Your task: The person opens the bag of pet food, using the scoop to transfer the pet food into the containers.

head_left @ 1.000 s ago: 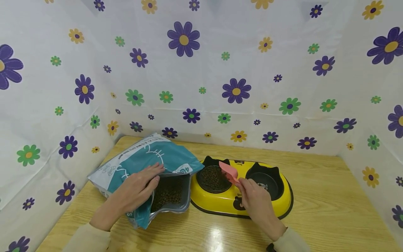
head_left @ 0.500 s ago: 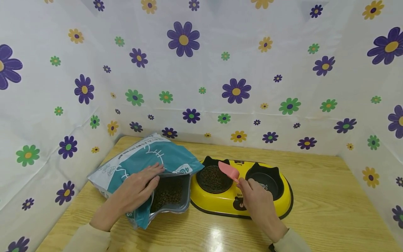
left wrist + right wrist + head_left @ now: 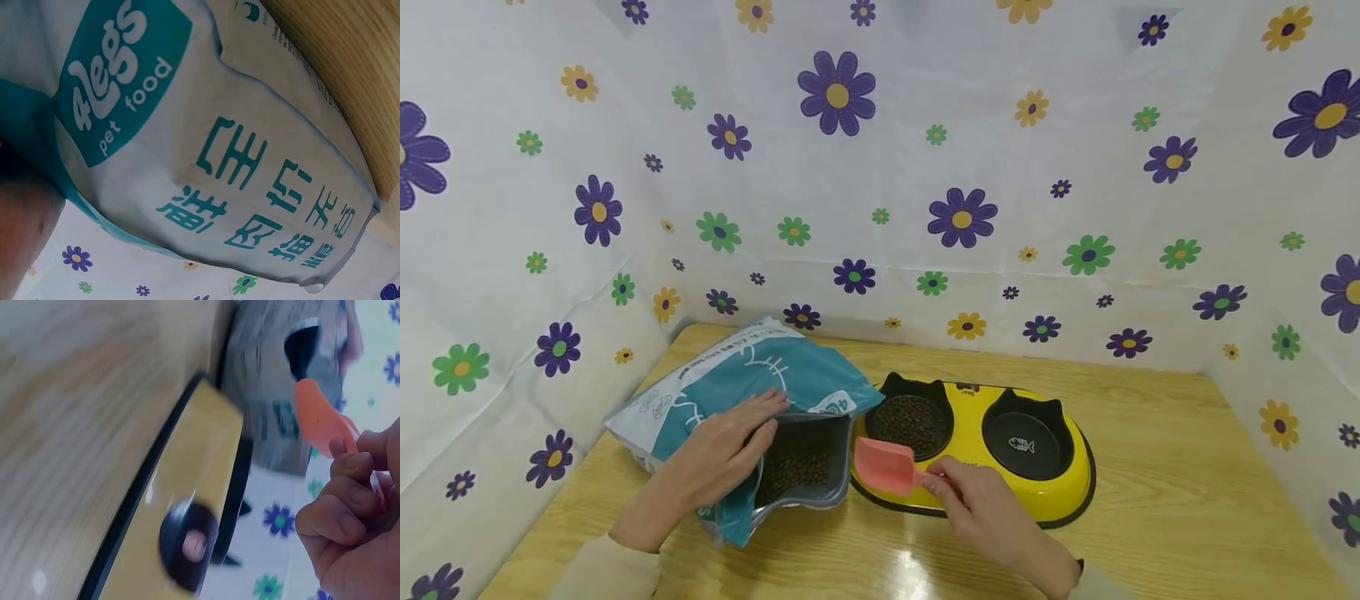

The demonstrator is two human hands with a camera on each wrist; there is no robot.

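My left hand (image 3: 730,442) holds the edge of a teal and white pet food bag (image 3: 805,367), fingers along its upper side and thumb at the opening. Brown kibble (image 3: 797,467) shows inside the gaping mouth. My right hand (image 3: 985,508) pinches the handle of a pink scoop (image 3: 883,465); no kibble shows in its bowl. The scoop overlaps the front left of a yellow double pet feeder (image 3: 955,475), close to the bag's mouth. Kibble lies in the feeder's left black bowl (image 3: 951,425). Its right black bowl (image 3: 1045,462) shows a fish print on a bare bottom.
The bag and the feeder stand side by side on a wooden table (image 3: 1180,483). Behind and at both sides hangs a white flower-printed sheet (image 3: 887,167). In the left wrist view, the printed side of the bag (image 3: 187,156) fills much of the frame.
My right hand has brought the scoop from over the left bowl toward me and leftward, to near the bag's mouth. The left hand and the bag stay in place.
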